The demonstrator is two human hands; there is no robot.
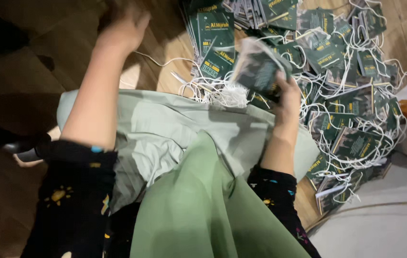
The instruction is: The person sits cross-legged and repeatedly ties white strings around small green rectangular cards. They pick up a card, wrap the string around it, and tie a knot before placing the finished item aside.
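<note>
On lap — right hand point(287, 98) grips card bundle point(258, 67) | left hand point(124, 26) over floor point(165, 52)

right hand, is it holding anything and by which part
The right hand grips a bunch of dark green tags by its lower edge, with white strings trailing below. The left hand is blurred; no held item shows.

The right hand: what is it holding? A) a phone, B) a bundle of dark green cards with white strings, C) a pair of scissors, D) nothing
B: the right hand grips a bundle of dark green cards, with white strings hanging from it, above the pile of similar cards on the floor.
</note>
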